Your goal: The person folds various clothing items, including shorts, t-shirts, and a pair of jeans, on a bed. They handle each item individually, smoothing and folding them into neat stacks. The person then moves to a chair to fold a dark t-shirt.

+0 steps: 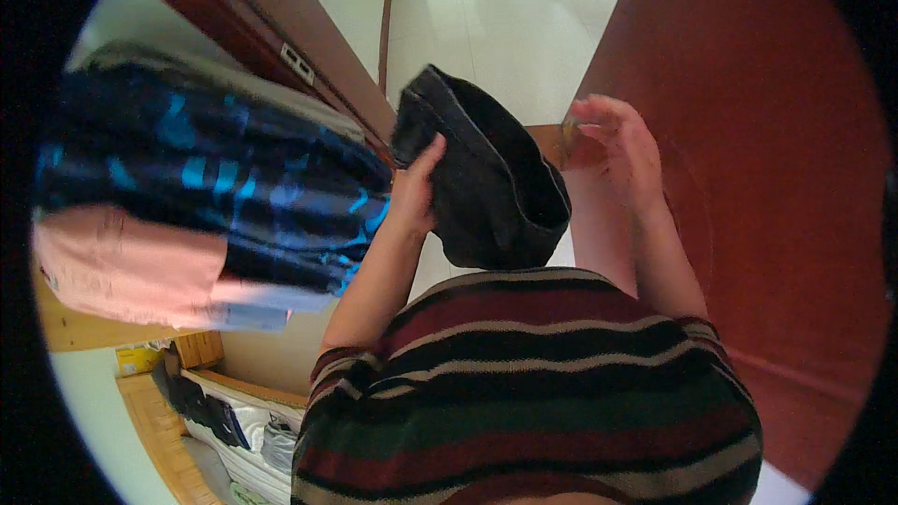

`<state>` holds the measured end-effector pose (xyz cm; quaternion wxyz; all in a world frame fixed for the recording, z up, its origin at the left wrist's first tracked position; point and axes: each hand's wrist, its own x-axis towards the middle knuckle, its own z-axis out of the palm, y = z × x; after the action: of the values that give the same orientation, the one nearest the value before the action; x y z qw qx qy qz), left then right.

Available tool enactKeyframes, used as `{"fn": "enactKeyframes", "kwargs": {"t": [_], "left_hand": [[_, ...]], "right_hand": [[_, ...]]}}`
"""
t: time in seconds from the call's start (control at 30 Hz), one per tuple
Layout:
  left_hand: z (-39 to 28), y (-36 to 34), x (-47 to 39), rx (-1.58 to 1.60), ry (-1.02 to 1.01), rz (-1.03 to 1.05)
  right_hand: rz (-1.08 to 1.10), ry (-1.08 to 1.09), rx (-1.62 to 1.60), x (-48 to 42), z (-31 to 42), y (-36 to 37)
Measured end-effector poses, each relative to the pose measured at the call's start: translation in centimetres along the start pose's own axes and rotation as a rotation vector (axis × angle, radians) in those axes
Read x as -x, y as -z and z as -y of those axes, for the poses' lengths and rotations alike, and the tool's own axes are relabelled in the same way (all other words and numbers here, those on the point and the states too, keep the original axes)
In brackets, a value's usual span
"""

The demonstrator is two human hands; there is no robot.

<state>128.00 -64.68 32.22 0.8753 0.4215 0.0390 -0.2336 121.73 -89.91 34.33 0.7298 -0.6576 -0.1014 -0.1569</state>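
Note:
My left hand [415, 189] grips a black cloth item [484, 182] by its left side, with the thumb pressed on the outside. The item hangs in front of my chest; its wide mouth gapes towards the upper right and has a pale seam along the rim. Whether it is a garment or a bag cannot be told. To the right, my right hand [621, 137] is raised in the air with bent, parted fingers and nothing in it. It appears close to the edge of a reddish-brown wooden door [758, 154]; contact with the door cannot be made out.
Clothes hang at the left: a dark garment with blue patterns [210, 168] and a pink garment [133, 259]. A door frame with a metal strike plate [297, 63] rises behind them. Below is a wooden bed [151, 428] with clothes on it. Pale floor tiles [491, 35] extend beyond the doorway.

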Motion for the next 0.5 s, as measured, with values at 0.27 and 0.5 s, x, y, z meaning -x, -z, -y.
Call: {"fn": "enactKeyframes", "kwargs": {"t": [0.27, 0.5], "left_hand": [[-5.1, -1.9, -18.8, 0.259, 0.133, 0.059], [-10.6, -2.8, -34.5, 0.226, 0.192, 0.017]], "right_hand": [[0.193, 0.06, 0.578, -11.2, -12.5, 2.8], [-0.095, -0.377, 0.198, -28.2, -18.3, 4.4]]}}
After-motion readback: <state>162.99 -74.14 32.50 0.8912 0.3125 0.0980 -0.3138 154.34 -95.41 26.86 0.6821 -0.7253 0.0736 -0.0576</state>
